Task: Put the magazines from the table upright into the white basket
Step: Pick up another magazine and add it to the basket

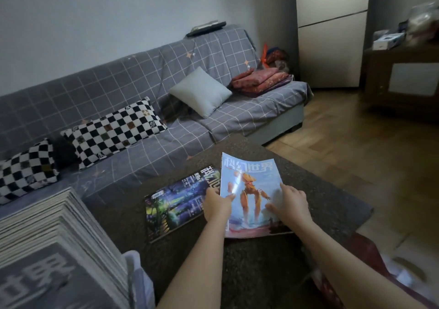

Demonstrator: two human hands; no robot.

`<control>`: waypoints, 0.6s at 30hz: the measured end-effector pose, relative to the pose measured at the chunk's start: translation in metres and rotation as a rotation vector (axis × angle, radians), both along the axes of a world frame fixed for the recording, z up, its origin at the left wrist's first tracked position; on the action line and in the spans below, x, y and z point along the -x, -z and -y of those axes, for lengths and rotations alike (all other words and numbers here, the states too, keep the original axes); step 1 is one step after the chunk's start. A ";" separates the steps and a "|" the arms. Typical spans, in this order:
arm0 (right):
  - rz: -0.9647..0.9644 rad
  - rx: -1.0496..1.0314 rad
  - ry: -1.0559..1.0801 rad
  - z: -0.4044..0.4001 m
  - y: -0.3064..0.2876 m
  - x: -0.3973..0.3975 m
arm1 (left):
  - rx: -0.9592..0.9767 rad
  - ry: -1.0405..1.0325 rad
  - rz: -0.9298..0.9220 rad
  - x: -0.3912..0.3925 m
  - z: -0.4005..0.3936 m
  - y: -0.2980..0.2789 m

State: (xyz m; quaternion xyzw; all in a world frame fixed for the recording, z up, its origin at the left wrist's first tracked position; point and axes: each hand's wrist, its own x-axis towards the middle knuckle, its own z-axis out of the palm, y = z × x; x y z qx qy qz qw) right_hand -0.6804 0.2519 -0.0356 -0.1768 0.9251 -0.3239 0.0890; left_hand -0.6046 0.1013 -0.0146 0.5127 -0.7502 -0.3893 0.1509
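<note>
Left hand (217,205): grips the left edge of the blue magazine (251,190), thumb on the cover, the other fingers out of sight beneath it.
Right hand (291,201): lies on the blue magazine's cover near its right edge, fingers spread and fairly straight, pressing down; whether the thumb hooks under the edge cannot be told.
Blue magazine: pale cover with an orange robot figure; far end raised and curling up off the table (261,273), near end low over the table. Its left edge overlaps the dark magazine (175,204).
Dark magazine: lies flat on the table, just left of the blue one, cover up, turned at an angle; partly hidden under the blue one and the left hand.
Table: dark, speckled top; both magazines sit toward its far half.
Basket (136,275): white, at the lower left by the table's near corner; only part of its rim and wall shows.
Stack (59,242): many magazines standing upright, packed side by side, spines and page edges up, in the lower left at the basket.
Sofa (142,90): behind the table, grey check cover, with two chequered cushions (114,131), a plain grey cushion (200,92) and folded red cloth (260,80).
Floor (356,142): wooden, to the right.
</note>
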 end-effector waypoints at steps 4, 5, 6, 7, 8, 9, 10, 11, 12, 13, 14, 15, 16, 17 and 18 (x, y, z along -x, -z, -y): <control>0.090 0.108 0.013 -0.032 -0.011 -0.021 | -0.060 -0.118 -0.273 -0.039 -0.047 -0.001; 0.149 0.168 0.022 -0.040 -0.013 -0.026 | -0.058 -0.123 -0.328 -0.050 -0.057 -0.003; 0.194 0.217 0.027 -0.048 -0.014 -0.031 | -0.048 -0.125 -0.379 -0.060 -0.066 -0.007; 0.226 0.250 0.026 -0.055 -0.015 -0.035 | -0.031 -0.125 -0.427 -0.071 -0.075 -0.012; 0.259 0.279 0.019 -0.062 -0.015 -0.039 | -0.010 -0.126 -0.469 -0.082 -0.083 -0.017; 0.297 0.327 0.003 -0.069 -0.016 -0.044 | 0.013 -0.126 -0.504 -0.095 -0.090 -0.023; 0.354 0.397 -0.016 -0.075 -0.017 -0.050 | 0.035 -0.123 -0.538 -0.108 -0.096 -0.028; 0.414 0.473 -0.042 -0.080 -0.018 -0.058 | 0.056 -0.119 -0.572 -0.123 -0.101 -0.034; 0.462 0.531 -0.067 -0.084 -0.021 -0.065 | 0.081 -0.112 -0.599 -0.137 -0.105 -0.039; 0.483 0.568 -0.094 -0.088 -0.025 -0.074 | 0.113 -0.105 -0.620 -0.152 -0.108 -0.045; 0.492 0.601 -0.123 -0.090 -0.030 -0.083 | 0.147 -0.099 -0.639 -0.166 -0.110 -0.050; 0.498 0.642 -0.155 -0.091 -0.036 -0.092 | 0.177 -0.097 -0.658 -0.179 -0.111 -0.056; 0.500 0.687 -0.188 -0.090 -0.042 -0.102 | 0.195 -0.105 -0.675 -0.192 -0.110 -0.062; 0.494 0.727 -0.220 -0.089 -0.048 -0.112 | 0.204 -0.117 -0.688 -0.205 -0.109 -0.068; 0.481 0.761 -0.249 -0.086 -0.054 -0.122 | 0.212 -0.124 -0.700 -0.218 -0.108 -0.074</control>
